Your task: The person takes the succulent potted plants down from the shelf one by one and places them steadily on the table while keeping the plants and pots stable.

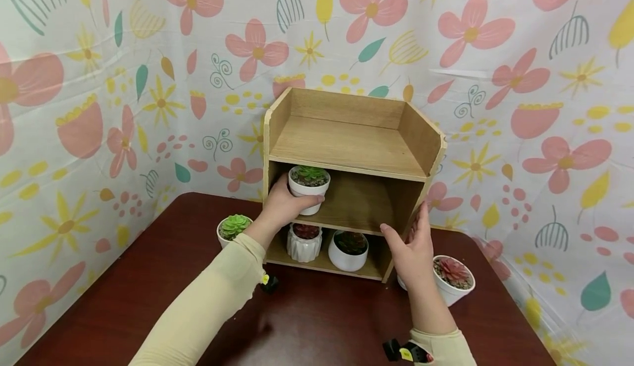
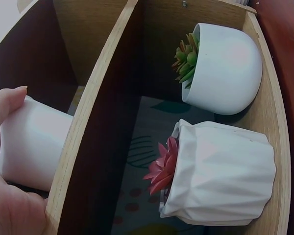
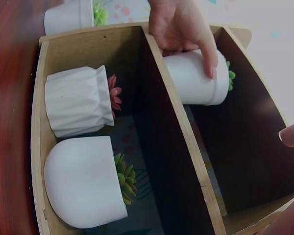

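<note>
My left hand (image 1: 282, 203) grips a white pot (image 1: 311, 191) with a green succulent, at the left of the wooden shelf unit's (image 1: 342, 140) middle compartment. In the right wrist view the thumb lies along this pot (image 3: 191, 81), which is upright at the middle board. My right hand (image 1: 415, 253) is at the unit's right side panel, fingers extended along the outside and thumb by the front edge. In the bottom compartment stand a fluted white pot (image 1: 304, 247) with a red succulent and a rounded white pot (image 1: 348, 258) with a dark green one.
On the dark red table (image 1: 307, 322), a potted bright green succulent (image 1: 235, 226) stands left of the unit. To the right is a potted pink-red succulent (image 1: 453, 278), partly behind my right wrist. A floral-patterned cloth (image 1: 307, 36) hangs behind the table.
</note>
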The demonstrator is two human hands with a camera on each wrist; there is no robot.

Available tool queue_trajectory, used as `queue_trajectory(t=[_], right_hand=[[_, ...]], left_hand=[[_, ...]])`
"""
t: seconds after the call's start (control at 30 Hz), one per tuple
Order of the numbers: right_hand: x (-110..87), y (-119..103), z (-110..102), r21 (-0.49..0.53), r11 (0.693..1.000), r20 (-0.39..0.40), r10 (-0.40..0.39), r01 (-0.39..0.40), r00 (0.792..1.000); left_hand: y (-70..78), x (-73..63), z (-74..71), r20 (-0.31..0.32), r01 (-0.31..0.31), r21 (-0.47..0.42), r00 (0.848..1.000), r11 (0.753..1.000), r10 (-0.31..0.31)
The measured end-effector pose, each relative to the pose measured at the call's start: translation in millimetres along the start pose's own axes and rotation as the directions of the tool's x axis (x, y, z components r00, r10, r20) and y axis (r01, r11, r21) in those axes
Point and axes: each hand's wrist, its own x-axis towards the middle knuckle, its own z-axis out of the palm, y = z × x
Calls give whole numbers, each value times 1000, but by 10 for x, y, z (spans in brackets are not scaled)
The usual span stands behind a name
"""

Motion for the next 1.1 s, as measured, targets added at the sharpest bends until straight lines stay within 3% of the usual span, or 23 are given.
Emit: queue_trajectory(t=[0.5,0.87,1.1], right_hand=[[-21,-52,4,4,999,16,47,-47,999],[-16,-55,-14,-11,997,24,78,-77,997],[0,-46,-3,6,997,29,78,-78,997]], left_hand=[[10,-42,-17,7,-20,52,1000,998,19],[63,-136,-105,83,-28,99,996,995,20],[67,-193,-213,163,-64,94,985,994,48]])
